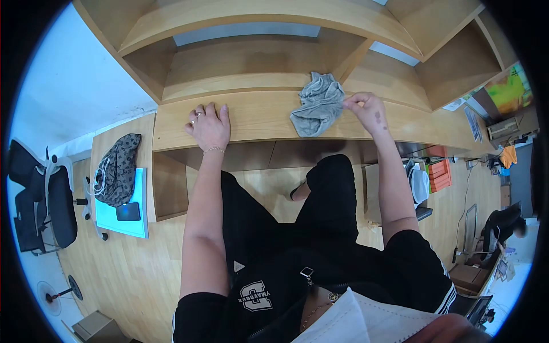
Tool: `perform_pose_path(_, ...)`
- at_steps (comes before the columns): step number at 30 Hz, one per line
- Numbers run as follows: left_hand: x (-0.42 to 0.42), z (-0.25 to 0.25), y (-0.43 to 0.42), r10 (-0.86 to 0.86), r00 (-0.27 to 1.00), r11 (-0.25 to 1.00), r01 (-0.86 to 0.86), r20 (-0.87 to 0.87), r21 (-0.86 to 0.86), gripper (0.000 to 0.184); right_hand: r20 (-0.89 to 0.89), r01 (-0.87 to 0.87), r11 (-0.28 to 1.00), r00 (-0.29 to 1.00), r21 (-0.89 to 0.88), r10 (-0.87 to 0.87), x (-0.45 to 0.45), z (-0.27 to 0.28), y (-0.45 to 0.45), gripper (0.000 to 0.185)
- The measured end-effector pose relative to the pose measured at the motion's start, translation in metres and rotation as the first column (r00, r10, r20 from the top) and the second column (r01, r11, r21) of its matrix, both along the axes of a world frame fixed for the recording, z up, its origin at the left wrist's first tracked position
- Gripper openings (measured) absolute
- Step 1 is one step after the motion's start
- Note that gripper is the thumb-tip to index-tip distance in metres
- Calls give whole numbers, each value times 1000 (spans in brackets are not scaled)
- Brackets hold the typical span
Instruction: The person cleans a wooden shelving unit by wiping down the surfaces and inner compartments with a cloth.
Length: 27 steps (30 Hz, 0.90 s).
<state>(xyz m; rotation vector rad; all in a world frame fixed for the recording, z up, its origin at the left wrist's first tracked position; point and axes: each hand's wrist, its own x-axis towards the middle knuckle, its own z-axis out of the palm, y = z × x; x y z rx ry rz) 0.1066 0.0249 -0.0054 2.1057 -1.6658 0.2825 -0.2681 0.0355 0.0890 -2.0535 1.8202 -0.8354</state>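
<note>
A crumpled grey cloth (pixel 319 106) lies on the wooden desktop (pixel 257 117), its upper end reaching the front edge of the shelf behind. At the cloth's right side, my right hand (pixel 368 112) is closed, with thumb and forefinger pinched on its edge. My left hand (pixel 209 124) rests flat on the desktop's left part, fingers spread, holding nothing. It wears rings, and a thin bracelet circles the wrist.
Wooden shelving (pixel 243 63) rises behind the desktop. To the left, a side cabinet bears a patterned bag (pixel 121 171), a light-blue folder (pixel 140 214) and a cable. An office chair (pixel 60 197) stands farther left. Red-orange boxes (pixel 440 175) are at right, below the desk.
</note>
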Motion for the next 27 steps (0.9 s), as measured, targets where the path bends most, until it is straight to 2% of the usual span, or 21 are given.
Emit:
perform_pose_path(4, 0, -1, -1, 15, 1000, 1000, -15, 22, 4, 45, 37, -94, 991, 995, 100, 90, 11, -5, 12, 18)
perform_pose_path(7, 0, -2, -1, 16, 1000, 1000, -16, 24, -7, 45, -13, -252, 966, 968, -53, 252, 11, -21, 8, 21)
perform_pose_path(10, 0, -1, 0, 17, 1000, 1000, -17, 26, -1, 46, -286, -283, 953, 927, -107, 243, 26, -13, 20, 28)
perform_pose_path(13, -1, 1, 0, 13, 1000, 1000, -13, 20, 12, 46, -314, -242, 970, 921, 8, 232, 28, -20, 11, 35)
perform_pose_path(16, -1, 3, 0, 7, 1000, 1000, -8, 6, 24, 46, -345, -225, 967, 922, -115, 174, 26, -28, -7, 35)
perform_pose_path(17, -2, 2, 0, 8, 1000, 1000, -9, 9, 25, 46, -105, -176, 984, 979, 0, 175, 27, -25, -14, 33)
perform_pose_path(18, -1, 2, 0, 8, 1000, 1000, -8, 11, 28, 46, 138, -151, 980, 981, 128, 133, 29, -19, -21, 31)
perform_pose_path(19, 0, 2, 1, 9, 1000, 1000, -10, 10, 25, 46, 365, -153, 954, 930, 256, 51, 29, -12, -27, 30)
perform_pose_path(22, -1, 2, 0, 7, 1000, 1000, -7, 1, 19, 46, 620, -214, 961, 782, 174, 62, 33, 10, -40, 26)
perform_pose_path(25, -2, 3, 0, 6, 1000, 1000, -6, -6, 21, 46, 711, -173, 979, 702, 112, 43, 42, 38, -40, 22)
perform_pose_path(27, -1, 2, 0, 5, 1000, 1000, -5, -6, 22, 47, 758, -190, 961, 652, 199, -28, 38, 49, -41, 21)
